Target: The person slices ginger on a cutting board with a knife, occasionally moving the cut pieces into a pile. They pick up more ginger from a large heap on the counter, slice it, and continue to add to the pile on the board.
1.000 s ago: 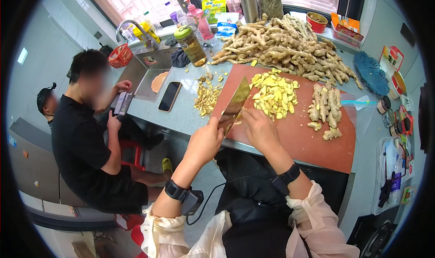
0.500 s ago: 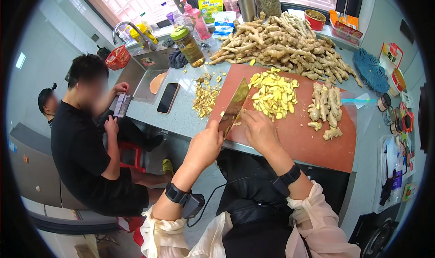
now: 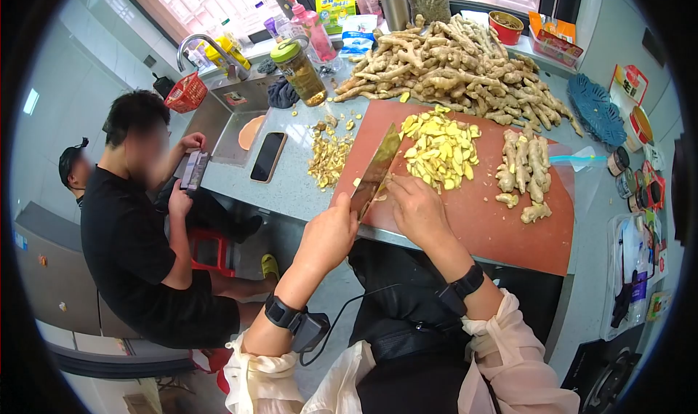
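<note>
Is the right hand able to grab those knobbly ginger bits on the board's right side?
Probably yes: mostly bare board lies between the right hand and the knobbly ginger, and the cleaver is on the hand's other side. That hand may need to leave its spot first.

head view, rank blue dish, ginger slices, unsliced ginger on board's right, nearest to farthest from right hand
1. ginger slices, just beyond the right hand
2. unsliced ginger, board's right side
3. blue dish, off the board, far right
</note>
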Action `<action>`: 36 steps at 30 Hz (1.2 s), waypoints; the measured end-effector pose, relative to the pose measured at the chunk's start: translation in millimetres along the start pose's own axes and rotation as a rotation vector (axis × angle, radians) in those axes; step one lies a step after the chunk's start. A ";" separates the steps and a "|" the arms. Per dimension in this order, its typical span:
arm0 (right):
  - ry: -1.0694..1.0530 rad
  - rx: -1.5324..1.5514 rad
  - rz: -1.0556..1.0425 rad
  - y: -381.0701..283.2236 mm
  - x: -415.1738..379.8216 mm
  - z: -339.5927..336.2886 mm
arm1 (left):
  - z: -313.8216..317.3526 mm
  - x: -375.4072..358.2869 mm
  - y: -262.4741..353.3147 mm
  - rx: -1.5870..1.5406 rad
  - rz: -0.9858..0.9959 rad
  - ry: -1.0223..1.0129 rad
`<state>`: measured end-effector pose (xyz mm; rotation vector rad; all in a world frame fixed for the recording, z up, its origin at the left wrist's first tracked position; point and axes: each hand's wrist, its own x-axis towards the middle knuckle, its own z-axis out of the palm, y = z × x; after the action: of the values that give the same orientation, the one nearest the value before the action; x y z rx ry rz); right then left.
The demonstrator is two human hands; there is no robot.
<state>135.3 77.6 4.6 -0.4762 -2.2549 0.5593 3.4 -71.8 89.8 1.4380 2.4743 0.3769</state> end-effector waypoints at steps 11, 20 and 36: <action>-0.005 -0.006 -0.013 0.1 0.9 0.3 | 11.9 7.1 -1.5 0.021 0.057 0.034; -0.010 -0.034 0.007 -2.2 2.2 -0.1 | 5.4 15.8 3.0 0.020 0.064 0.052; -0.033 -0.027 0.031 1.2 1.9 0.1 | 5.1 12.9 9.4 -0.015 0.030 -0.046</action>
<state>134.1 79.5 5.0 -0.5192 -2.2923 0.5567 6.5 -55.6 87.1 1.4623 2.4116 0.3628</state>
